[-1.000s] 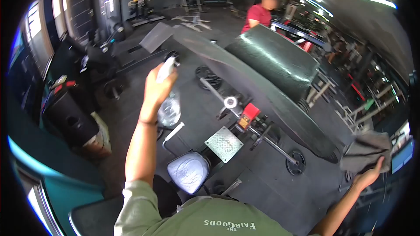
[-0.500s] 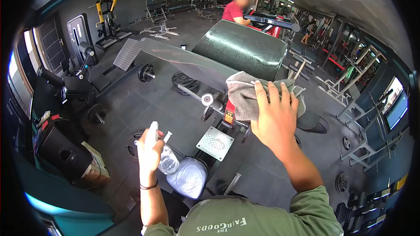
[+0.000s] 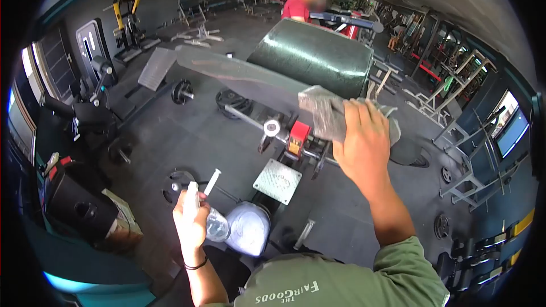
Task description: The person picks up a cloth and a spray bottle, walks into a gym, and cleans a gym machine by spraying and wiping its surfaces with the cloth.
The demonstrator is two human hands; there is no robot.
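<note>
Head view looks down at 2 hands in a gym, and the long dark bench [image 3: 250,77] in the middle is the big thing to find first. Right hand [image 3: 364,145] is pressed flat with its fingers spread on a gray cloth [image 3: 324,111], and the cloth lies on the near end of the bench, just below the big round pad [image 3: 313,57]. Left hand [image 3: 190,224] is low down, well apart from the bench, and it is closed around a clear spray bottle [image 3: 213,224] with a white top. Just beside the bottle, nearer than the bench, is a round white seat [image 3: 247,230]. Between the seat and the bench sits a bumpy metal plate [image 3: 277,181]. A red block [image 3: 298,135] is touching the frame under the bench, just left of the cloth. Round black weights [image 3: 233,102] lie on the floor left of the bench. Behind the bench, far off, stands a person in a red shirt [image 3: 296,7].
</note>
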